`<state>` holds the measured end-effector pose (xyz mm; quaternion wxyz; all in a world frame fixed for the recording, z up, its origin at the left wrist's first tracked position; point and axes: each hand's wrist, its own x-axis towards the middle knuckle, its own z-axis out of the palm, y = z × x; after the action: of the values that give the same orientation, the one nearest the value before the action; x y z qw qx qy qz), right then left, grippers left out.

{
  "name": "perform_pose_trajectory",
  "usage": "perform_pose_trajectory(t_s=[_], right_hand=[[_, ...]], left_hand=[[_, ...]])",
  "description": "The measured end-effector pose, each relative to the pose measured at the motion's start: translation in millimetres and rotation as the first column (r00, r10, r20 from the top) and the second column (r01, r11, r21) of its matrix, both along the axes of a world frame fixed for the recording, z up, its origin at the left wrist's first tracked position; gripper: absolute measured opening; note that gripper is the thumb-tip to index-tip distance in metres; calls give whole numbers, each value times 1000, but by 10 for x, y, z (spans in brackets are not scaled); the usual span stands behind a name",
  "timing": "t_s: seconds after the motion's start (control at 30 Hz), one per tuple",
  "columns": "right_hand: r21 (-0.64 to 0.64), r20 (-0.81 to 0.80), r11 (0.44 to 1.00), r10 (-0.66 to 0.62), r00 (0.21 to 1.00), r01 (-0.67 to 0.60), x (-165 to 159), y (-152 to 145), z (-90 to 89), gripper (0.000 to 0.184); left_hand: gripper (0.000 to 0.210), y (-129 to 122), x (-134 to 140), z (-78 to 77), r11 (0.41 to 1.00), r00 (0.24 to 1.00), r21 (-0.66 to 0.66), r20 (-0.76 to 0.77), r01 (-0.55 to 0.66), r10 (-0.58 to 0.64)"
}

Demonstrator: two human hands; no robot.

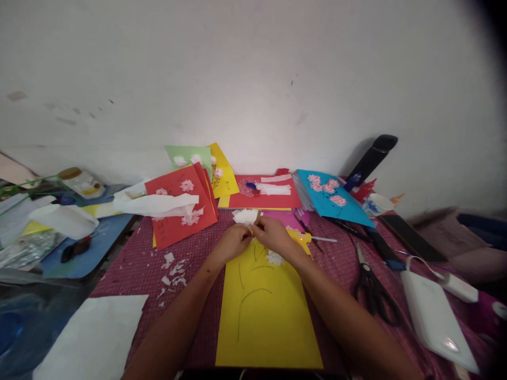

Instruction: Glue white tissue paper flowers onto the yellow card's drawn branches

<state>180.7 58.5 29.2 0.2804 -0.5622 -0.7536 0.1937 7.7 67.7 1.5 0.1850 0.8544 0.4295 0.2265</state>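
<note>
A yellow sheet (273, 327) with dark curved stem lines lies before me. My left hand (237, 241) and my right hand (271, 234) meet at its top end, fingers closed and pinched close together. What they hold is mostly hidden; a little white shows between the fingertips. Just beyond them lies crumpled white paper (244, 215). One white paper flower (274, 257) rests on the sheet beside my right wrist. To the right of that wrist, a yellow glue gun (303, 237) lies with a clear glue stick poking out.
Black-handled scissors (374, 295) and a white power bank (438, 319) lie right. Red (174, 232) and blue (336, 203) flower cards stand toward the wall. White scraps (174, 272) and a white sheet (93, 338) lie left. A paper cup (377, 205) is back right.
</note>
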Motion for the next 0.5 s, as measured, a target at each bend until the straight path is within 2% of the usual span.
perform_pose_trajectory(t_s=[0.3, 0.5], right_hand=[[9, -28, 1000, -27, 999, 27, 8, 2, 1, 13], [-5, -22, 1000, -24, 999, 24, 12, 3, 2, 14]], left_hand=[[17, -11, 8, -29, 999, 1000, 35, 21, 18, -18], [16, -26, 12, 6, 999, 999, 23, 27, -25, 24]])
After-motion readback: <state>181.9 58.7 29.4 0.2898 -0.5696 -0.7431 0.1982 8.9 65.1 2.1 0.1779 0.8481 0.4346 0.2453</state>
